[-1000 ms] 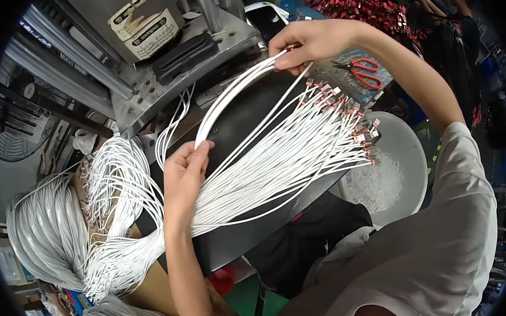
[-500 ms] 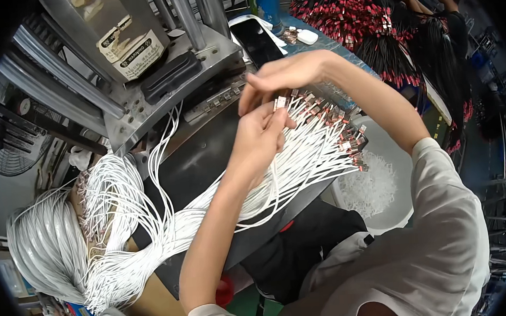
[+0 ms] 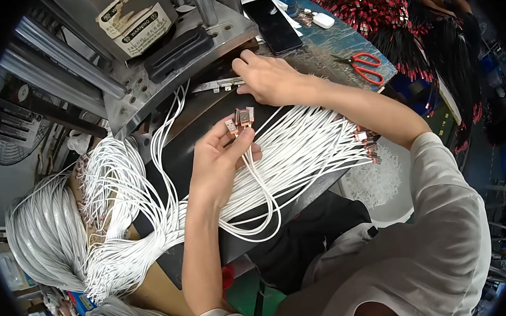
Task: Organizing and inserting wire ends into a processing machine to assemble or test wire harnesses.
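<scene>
My left hand (image 3: 215,163) pinches a few USB plugs (image 3: 243,119) on white cables (image 3: 253,178), holding them upright above the dark work plate. The cables loop down from the fingers. Across from it, my right hand (image 3: 271,77) is at the press, its thumb and fingers bent around the end of a slim metal mould strip (image 3: 218,85); the fingertips partly hide the grip. Beneath my right forearm lies a wide bundle of white cables (image 3: 310,139), with plugs at its right end (image 3: 369,144).
The press (image 3: 182,63) with steel columns stands at the left. Red-handled scissors (image 3: 367,68), a phone (image 3: 272,24) and a white case (image 3: 323,20) lie on the blue bench. A bin of white scraps (image 3: 377,178) is at the right. Coiled cables (image 3: 44,240) hang left. Another person works far right.
My left hand has drawn back left and lower with the USB plugs. My right hand has left it and reached to the metal mould strip. The scissors have come into sight.
</scene>
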A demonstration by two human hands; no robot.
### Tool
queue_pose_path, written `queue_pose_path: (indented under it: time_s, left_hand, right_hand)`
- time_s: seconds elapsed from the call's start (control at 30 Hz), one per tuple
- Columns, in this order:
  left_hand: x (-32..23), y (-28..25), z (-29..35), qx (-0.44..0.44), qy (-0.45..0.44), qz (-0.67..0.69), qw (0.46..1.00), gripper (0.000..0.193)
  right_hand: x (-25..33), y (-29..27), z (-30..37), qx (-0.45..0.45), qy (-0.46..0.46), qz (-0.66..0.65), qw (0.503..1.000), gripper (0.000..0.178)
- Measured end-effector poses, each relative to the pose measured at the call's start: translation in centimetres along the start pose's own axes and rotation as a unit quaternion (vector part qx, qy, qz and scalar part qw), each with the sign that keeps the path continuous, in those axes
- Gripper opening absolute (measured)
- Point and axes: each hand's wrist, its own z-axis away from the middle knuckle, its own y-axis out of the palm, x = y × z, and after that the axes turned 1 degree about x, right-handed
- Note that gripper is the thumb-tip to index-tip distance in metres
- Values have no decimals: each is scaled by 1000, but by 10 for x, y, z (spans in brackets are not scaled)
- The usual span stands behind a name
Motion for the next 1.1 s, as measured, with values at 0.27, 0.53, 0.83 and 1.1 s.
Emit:
queue_pose_path:
  time_s: [0.27,0.53,0.83,1.1]
  left_hand:
    - [6,7,-11,-49,2,-69,996,18]
    - [9,8,-17,-60,15,-71,996,18]
    - [6,6,-12,-62,-15,-23,998,19]
    - [5,8,-10,-83,-2,-40,996,25]
  right_hand:
    - [-7,-27,16,149,139,-501,841,35]
    - [8,-29,25,153,133,-647,735,31]
    - [3,-34,29,160,148,-659,719,28]
    - [1,-36,32,175,125,-643,735,25]
